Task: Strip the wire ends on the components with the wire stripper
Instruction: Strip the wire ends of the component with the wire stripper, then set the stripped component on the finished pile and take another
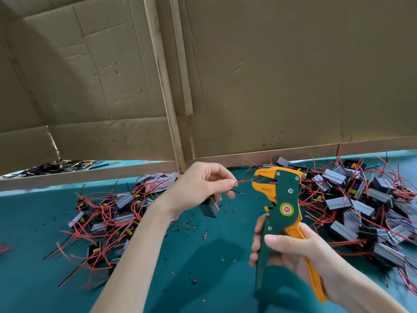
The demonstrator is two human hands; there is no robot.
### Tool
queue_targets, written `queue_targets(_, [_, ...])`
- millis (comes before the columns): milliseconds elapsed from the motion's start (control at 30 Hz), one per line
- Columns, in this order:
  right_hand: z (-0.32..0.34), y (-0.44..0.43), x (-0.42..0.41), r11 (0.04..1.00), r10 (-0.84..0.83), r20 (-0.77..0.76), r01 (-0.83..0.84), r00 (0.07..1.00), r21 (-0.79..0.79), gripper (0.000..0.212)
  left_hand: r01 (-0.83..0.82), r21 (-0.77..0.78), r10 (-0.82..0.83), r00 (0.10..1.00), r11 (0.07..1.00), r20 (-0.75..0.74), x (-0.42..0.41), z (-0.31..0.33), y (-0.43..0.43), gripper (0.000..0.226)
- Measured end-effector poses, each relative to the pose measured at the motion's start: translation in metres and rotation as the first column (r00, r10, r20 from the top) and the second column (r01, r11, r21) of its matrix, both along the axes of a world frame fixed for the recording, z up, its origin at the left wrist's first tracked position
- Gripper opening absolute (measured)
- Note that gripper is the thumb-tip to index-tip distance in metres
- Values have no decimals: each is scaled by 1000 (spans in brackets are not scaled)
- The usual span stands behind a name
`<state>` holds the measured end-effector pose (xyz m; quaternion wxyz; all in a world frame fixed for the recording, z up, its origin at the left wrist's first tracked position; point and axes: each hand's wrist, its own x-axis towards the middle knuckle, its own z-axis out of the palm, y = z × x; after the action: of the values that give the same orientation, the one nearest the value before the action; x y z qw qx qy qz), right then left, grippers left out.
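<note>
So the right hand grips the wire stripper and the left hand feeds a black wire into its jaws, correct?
Not quite: it is a red wire, as the head view shows. The right hand does grip the wire stripper, and the left hand feeds that wire into its jaws.

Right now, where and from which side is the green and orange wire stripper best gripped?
By its two long handles, from below, as the right hand does: they splay for squeezing, and the green and orange wire stripper stands head-up, facing the thin red wire the left hand pinches.
</note>
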<state>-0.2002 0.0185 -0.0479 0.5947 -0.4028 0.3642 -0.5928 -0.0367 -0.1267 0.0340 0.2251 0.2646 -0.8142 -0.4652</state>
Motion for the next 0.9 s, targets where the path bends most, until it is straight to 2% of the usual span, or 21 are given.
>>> queue_targets(133, [-5, -4, -6, 1000, 0, 34, -1, 999, 13, 51, -51, -93, 42, 994, 994, -103, -1, 0, -5, 9])
queue_targets(333, [-13, -10, -12, 981, -91, 67, 78, 994, 178, 37, -177, -297, 72, 940, 938, -333, -46, 9, 18, 19])
queue_targets(400, [-14, -12, -14, 969, -128, 108, 101, 986, 226, 36, -200, -350, 50, 918, 915, -394, -80, 6, 30, 12])
queue_targets(467, [-14, -12, -16, 962, -145, 152, 103, 978, 254, 39, -196, -360, 29, 907, 912, -420, -118, 1, 42, 5])
queue_targets(567, [-12, -11, -20, 961, -160, 165, 115, 973, 252, 47, -183, -322, 32, 906, 929, -422, -157, -6, 54, 8])
queue_targets(667, [-11, -11, -22, 959, -179, 184, 130, 966, 251, 42, -8, -243, -66, 954, 970, -292, -163, -9, 57, 33])
queue_targets(733, [-11, -12, -23, 957, -191, 234, 129, 953, 259, 40, 76, -274, -121, 981, 959, -151, -151, -11, 54, 52])
queue_targets(767, [-12, -12, -23, 955, -197, 253, 127, 947, 268, 39, 85, -313, -119, 989, 946, -91, -141, -11, 50, 54])
queue_targets(833, [-15, -14, -23, 949, -205, 272, 122, 940, 292, 35, 44, -390, -42, 999, 920, 14, -113, -11, 33, 46])
queue_targets(900, [-17, -15, -22, 945, -198, 279, 108, 940, 308, 31, -36, -474, 142, 971, 880, 190, -76, -13, 9, 38])
